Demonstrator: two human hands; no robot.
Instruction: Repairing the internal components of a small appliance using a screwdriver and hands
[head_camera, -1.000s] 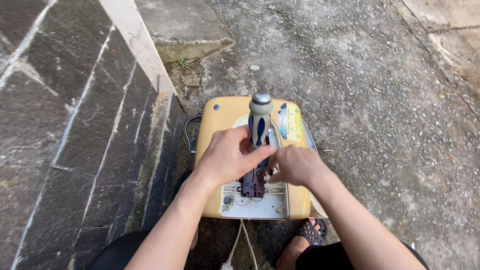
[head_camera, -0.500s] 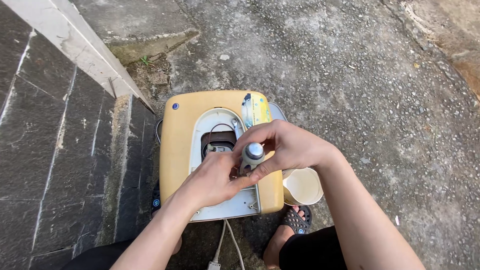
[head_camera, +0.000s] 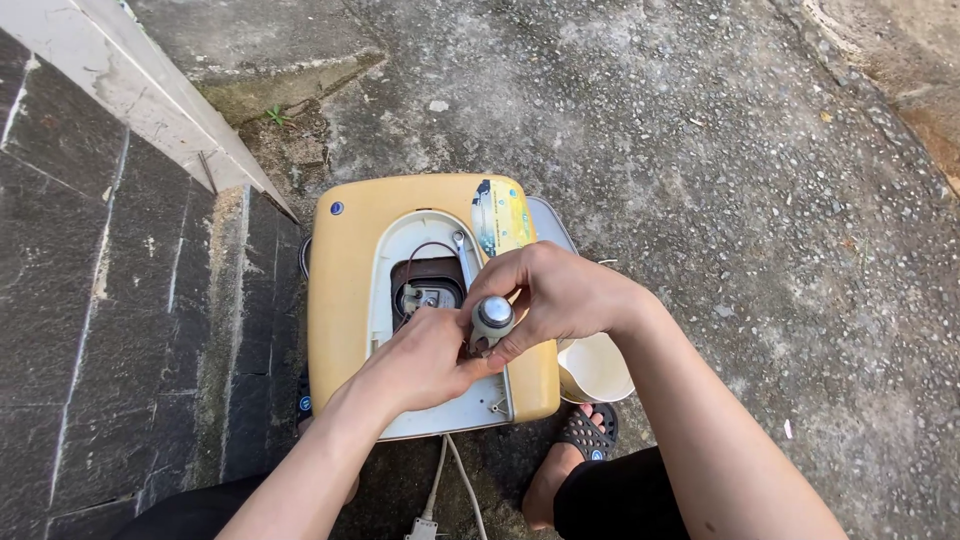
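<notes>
Dark stone tiles (head_camera: 110, 300) fill the left edge, a pale concrete ledge (head_camera: 120, 70) slanting across the top corner, and right beside them sits a yellow appliance (head_camera: 340, 290), flipped so its white base plate (head_camera: 395, 260) faces up. An opening in that plate shows a dark cavity with wiring (head_camera: 428, 285) inside. Now the left hand (head_camera: 420, 360) comes in from below, resting on the white plate, fingers curled closed around the lower part of a screwdriver (head_camera: 492, 318), whose grey handle end points straight up at the camera. Right hand (head_camera: 560, 295) arches over from the other side, fingers wrapped closed about that same handle, so both hands grip it over the plate, just right of the cavity. Whether the tip touches anything, I cannot tell. Further right, a cream-coloured cup (head_camera: 595, 368) stands just beside the appliance, a sandalled foot (head_camera: 570, 455) below it, a white cable (head_camera: 440, 490) trailing down, and rough grey concrete ground (head_camera: 760, 180) beyond.
</notes>
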